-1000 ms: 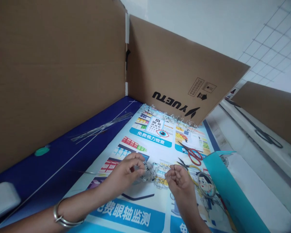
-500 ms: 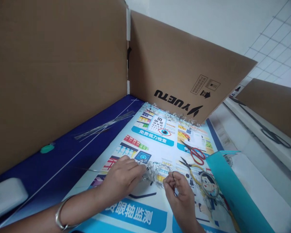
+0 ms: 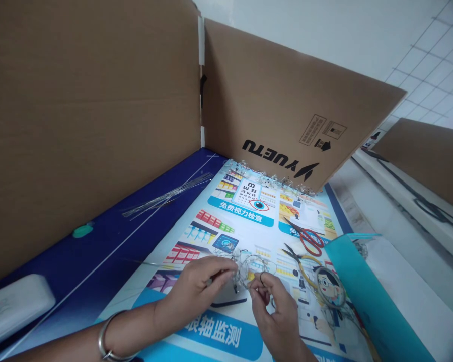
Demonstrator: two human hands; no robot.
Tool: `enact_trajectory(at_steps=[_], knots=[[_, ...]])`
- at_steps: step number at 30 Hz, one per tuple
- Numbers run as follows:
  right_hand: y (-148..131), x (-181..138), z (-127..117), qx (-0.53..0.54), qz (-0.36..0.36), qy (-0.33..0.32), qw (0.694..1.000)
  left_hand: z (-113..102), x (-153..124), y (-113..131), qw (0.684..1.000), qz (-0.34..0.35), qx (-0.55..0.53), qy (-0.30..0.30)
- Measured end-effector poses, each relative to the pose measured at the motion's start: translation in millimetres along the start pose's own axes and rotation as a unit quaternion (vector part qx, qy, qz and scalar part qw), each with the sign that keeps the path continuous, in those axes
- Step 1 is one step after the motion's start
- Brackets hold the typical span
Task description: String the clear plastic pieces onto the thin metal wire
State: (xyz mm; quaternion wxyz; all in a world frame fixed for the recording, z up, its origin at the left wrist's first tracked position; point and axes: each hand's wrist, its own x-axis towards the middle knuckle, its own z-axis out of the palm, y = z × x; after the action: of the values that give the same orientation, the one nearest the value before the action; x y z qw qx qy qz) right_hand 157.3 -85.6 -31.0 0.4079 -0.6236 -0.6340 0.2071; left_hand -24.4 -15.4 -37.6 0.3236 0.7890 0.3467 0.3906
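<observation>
"Where is the wire tangle (image 3: 243, 271)?"

"On the printed sheet (image 3: 254, 237), between the two hands. It's a loose clump of thin, shiny loops with a few dark bits among them. Take it as the middle of the clock."

"And the left hand (image 3: 206, 281)?"

"Around half past eight, touching the tangle. Thumb and fingertips are brought together, pinching its edge. A metal bracelet (image 3: 102, 338) circles that wrist."

"The right hand (image 3: 275, 305)?"

"Between four and five o'clock, fingers curled. Thumb and forefinger pinch the near edge of the tangle, though the strand between them is too fine to make out."

"Which tools lie close by?"

"Red-handled scissors (image 3: 312, 242) at two o'clock, and yellow-handled pliers (image 3: 305, 269) at three, their jaws parted. Just past the pliers is a wire coil (image 3: 342, 300), near a teal box (image 3: 373, 296), both between three and four."

"What's on the other side?"

"A bundle of straight wires (image 3: 168, 196) at half past ten, on the blue cloth (image 3: 136, 241). A green lump (image 3: 83, 230) sits between nine and ten, with a white case (image 3: 18, 307) a shade below nine, well apart from the hands."

"And straight ahead?"

"Just past twelve, a row of small wire pieces (image 3: 274, 180) lies along the foot of a cardboard panel (image 3: 279, 105)."
</observation>
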Motion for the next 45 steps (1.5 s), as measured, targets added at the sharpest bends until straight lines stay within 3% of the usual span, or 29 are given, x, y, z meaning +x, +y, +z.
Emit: enact_trajectory(at_steps=[4,10,13,15,19,21,26,33,41,45], knots=[[-3.3,-1.5,-0.8,-0.028,-0.039,0.009,0.999,2.6,-3.8,6.5,1.000,0.004,0.011,-0.002],[1.9,-12.1,3.4,-0.110,-0.136,0.041,0.984,11.7,-11.9,10.2,0.990,0.115,0.078,0.034],[6.7,-20.7,11.9,-0.186,-0.208,0.111,0.954,14.8,-14.6,10.8,0.983,0.142,0.110,0.033],[5.9,-26.1,17.9,-0.229,-0.225,0.146,0.936,16.5,-16.6,10.1,0.982,0.144,0.118,0.015],[-1.8,-32.2,23.6,-0.288,-0.209,0.132,0.925,19.8,-19.1,8.6,0.981,0.161,0.112,0.002],[-4.0,-31.5,21.8,-0.306,-0.220,0.120,0.918,20.8,-18.5,9.6,0.984,0.149,0.093,0.006],[-5.2,-20.2,11.5,-0.304,-0.319,0.056,0.896,20.5,-14.5,14.0,0.999,0.036,0.020,-0.021],[-23.0,-4.1,-2.2,-0.279,-0.366,0.056,0.886,20.7,-14.1,11.3,0.999,0.029,0.024,-0.038],[-21.9,-4.4,-4.2,-0.246,-0.368,0.061,0.895,24.1,-11.6,9.8,0.999,0.034,0.012,-0.031],[-21.8,-2.6,-2.0,-0.152,-0.336,0.063,0.927,24.3,-9.2,15.2,0.999,0.016,-0.003,-0.038]])
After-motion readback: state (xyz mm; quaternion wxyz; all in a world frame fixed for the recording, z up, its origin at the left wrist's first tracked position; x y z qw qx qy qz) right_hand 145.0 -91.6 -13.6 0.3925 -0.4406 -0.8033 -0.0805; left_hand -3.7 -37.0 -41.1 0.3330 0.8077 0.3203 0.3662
